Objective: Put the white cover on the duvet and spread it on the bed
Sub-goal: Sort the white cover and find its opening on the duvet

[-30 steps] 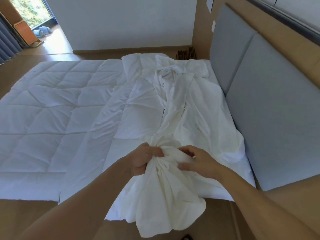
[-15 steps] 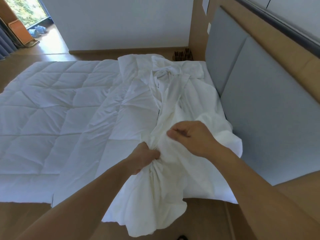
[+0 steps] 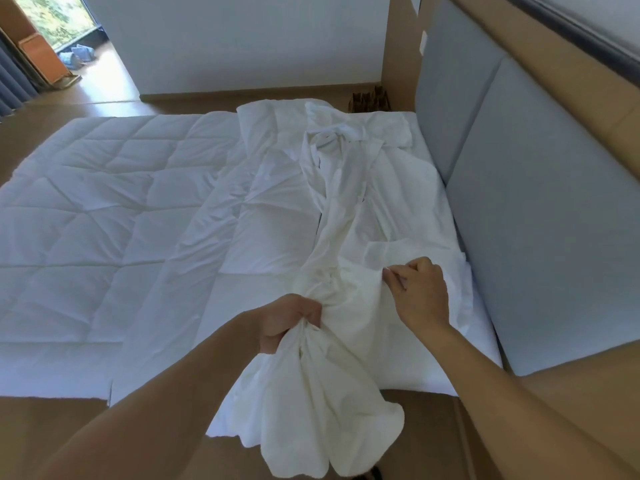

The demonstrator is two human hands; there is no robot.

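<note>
Cover: the white cover (image 3: 341, 233) is thin, soft cloth, heavily creased. It is twisted into a long, rope-like ridge that runs from the far edge of the bed (image 3: 485, 355) to its near edge, alongside the headboard. The gathered near end spills over that edge in rounded, drooping lobes.
Left hand: the left hand (image 3: 287, 320) is closed as a fist around the bunched neck of the cover, at the near edge of the bed. Cloth fans out below the knuckles.
Right hand: the right hand (image 3: 420, 292) has curled fingers and pinches a flat fold of the cover between thumb and fingertips, nearer the headboard.
Duvet: the duvet (image 3: 104, 202) is padded and puffy, stitched in a diamond quilt pattern. It lies flat across the foot-side half of the bed. The edge next to the cover is rumpled and partly overlapped by it.
Headboard: the headboard (image 3: 536, 220) has smooth grey upholstered panels, rectangular, set in a tan wooden frame.
Floor: the floor (image 3: 52, 427) is smooth and brown, showing beyond the near edge.
</note>
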